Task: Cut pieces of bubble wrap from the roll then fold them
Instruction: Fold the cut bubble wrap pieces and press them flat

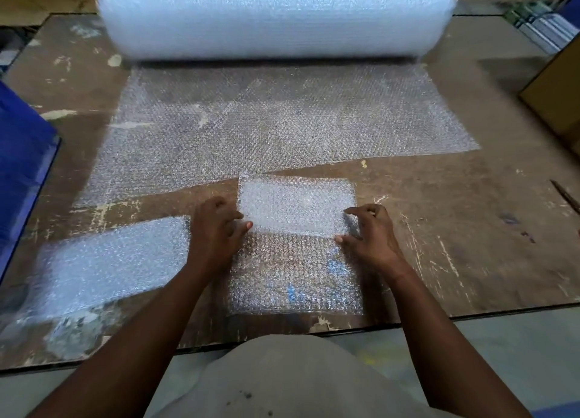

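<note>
lying on the worn board (pixel 439 229) near the roll (pixel 276 16), a clear, bubbled cut piece (pixel 295 248) is showing its far half doubled over — left hand (pixel 216 232) and right hand (pixel 370 229) are pinching the fold's side edges with curled fingers.

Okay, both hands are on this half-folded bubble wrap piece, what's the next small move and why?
Probably roll the folded part toward you over the flat single layer. The left hand and right hand pinch the fold's near edge, and that layer lies uncovered.
</note>
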Available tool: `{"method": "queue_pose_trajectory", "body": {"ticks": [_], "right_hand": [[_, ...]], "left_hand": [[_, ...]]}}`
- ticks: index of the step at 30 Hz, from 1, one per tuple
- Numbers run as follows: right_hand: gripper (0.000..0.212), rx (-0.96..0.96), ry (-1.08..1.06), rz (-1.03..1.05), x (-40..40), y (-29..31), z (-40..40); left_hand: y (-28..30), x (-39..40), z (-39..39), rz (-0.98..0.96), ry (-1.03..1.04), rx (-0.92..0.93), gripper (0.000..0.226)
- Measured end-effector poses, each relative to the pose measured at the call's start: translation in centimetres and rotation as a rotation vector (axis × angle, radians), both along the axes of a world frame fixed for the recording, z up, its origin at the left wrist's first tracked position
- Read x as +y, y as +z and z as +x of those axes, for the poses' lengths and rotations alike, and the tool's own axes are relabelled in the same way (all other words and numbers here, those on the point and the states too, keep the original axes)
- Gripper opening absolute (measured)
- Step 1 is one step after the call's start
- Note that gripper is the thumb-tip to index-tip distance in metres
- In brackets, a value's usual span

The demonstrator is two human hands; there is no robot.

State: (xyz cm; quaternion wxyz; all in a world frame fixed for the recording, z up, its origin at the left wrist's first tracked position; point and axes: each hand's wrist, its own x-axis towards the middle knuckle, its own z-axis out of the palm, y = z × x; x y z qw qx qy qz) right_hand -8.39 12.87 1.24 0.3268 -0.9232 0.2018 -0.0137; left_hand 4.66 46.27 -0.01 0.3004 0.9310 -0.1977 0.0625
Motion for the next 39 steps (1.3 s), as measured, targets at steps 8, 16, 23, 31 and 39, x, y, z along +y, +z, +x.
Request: {"method": "queue_pose_trajectory", "body": {"ticks": [8, 16, 23, 31, 39], "right_hand": [[0.077, 0.011, 0.36, -0.3, 5.8, 1.2, 1.3], [0.085, 0.19, 0.497, -0.384, 7.1, -1.1, -0.1], [0.096, 0.256, 0.284, -0.335, 5.0, -1.5, -0.7], [0.079, 0.058, 0.276, -0.121, 3.3, -1.5, -0.4], [0.023, -0.105, 0.6, -0.413, 2.4, 0.1, 2.3]], "left_hand": [[2.0, -6.4, -1.7, 0.357, -0.326, 0.036, 0.09], [-2.2, -5.5, -2.6, 0.519, -0.368, 0.076, 0.099], [-2.6, -4.5, -2.5, 0.468, -0.223, 0.102, 0.099], [-2.2, -3.8, -2.2, 0.382, -0.231, 0.104, 0.092], [-0.9, -3.5, -1.1, 0.354, -0.391, -0.115, 0.063]]}}
